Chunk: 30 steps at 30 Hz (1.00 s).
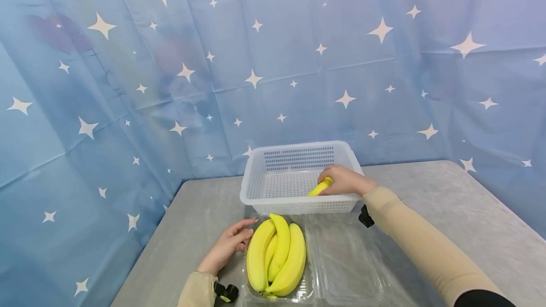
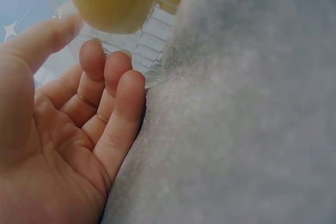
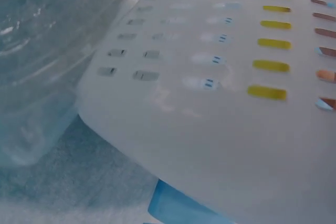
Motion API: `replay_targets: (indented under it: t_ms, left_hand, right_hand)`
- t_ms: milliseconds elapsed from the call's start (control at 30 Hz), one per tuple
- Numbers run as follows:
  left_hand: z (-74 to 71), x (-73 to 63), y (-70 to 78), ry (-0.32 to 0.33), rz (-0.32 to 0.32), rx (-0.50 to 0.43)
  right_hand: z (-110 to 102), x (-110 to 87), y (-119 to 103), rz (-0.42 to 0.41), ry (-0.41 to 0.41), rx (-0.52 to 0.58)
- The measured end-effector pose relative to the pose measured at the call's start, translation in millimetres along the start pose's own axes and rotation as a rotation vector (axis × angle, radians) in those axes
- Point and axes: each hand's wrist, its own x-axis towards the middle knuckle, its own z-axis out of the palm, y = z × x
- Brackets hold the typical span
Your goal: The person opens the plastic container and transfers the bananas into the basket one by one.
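Observation:
In the head view my right hand (image 1: pixel 341 180) reaches over the near wall of a white slotted plastic basket (image 1: pixel 300 204) and grips a yellow banana (image 1: pixel 321 186), its lower end hidden behind the rim. The right wrist view shows the basket's outer wall (image 3: pixel 194 124) close up, with yellow showing through its slots. Several bananas (image 1: pixel 294 264) lie lengthwise in the left half of an open clear plastic clamshell box (image 1: pixel 313 274). At that box's left edge rests my left hand (image 1: pixel 230 243). Its fingers (image 2: pixel 126 98) look relaxed, with the thumb near the box's side in the left wrist view.
The box's transparent lid (image 1: pixel 350 259) lies folded out to the right, in front of the basket. Everything stands on a grey tabletop (image 1: pixel 431 193). Behind it hangs a blue curtain (image 1: pixel 298 103) with white stars, close to the basket's back.

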Motion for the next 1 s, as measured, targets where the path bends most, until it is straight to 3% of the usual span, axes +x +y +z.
replay_targets:
  t_ms: [333, 800, 1000]
  left_hand:
    - [1.4, 3.9, 0.6, -0.005, 0.015, 0.013]
    - [-0.6, 4.3, -1.7, -0.004, 0.02, 0.007]
    - [-1.3, 3.2, -4.1, 0.002, 0.016, 0.0]
  right_hand:
    - [5, 2.0, 5, 0.008, -0.036, 0.013]
    - [9, 7.1, 6, 0.093, -0.152, 0.026]
    - [11, 7.1, 6, 0.072, -0.185, 0.02]
